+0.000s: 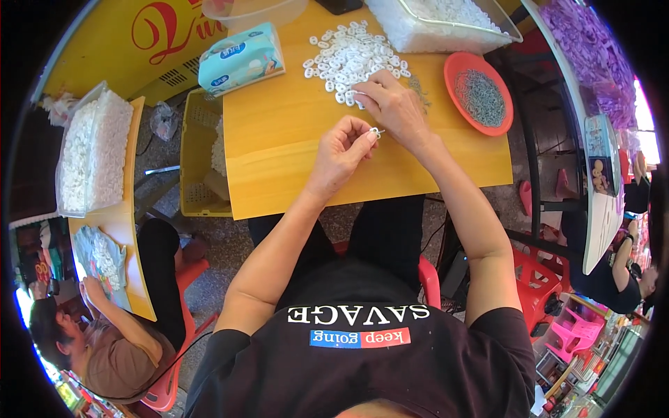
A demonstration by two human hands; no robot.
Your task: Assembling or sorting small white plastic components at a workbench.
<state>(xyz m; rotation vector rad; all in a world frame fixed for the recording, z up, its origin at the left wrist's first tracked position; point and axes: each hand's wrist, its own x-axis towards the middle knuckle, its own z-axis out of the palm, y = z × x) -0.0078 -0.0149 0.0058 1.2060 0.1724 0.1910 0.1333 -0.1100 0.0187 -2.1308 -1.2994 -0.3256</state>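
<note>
My left hand (343, 155) is over the near middle of the wooden table, with thumb and forefinger closed on a small white plastic piece (376, 132). A thin metal pin or screw sticks out of that piece. My right hand (395, 111) reaches to the near edge of a heap of white oval plastic pieces with holes (352, 52). Its bent fingers pinch at one of these pieces, which they partly hide. Beside the right hand lies a small scatter of metal screws or pins (419, 90). A red bowl (450, 73) full of similar metal parts is to the right.
A tissue pack (244, 59) lies at the table's back left. A clear bin of white pieces (481, 43) stands at the back right. Left of the table are a yellow crate (198, 198) and a side table (139, 279), where another person (118, 341) sits.
</note>
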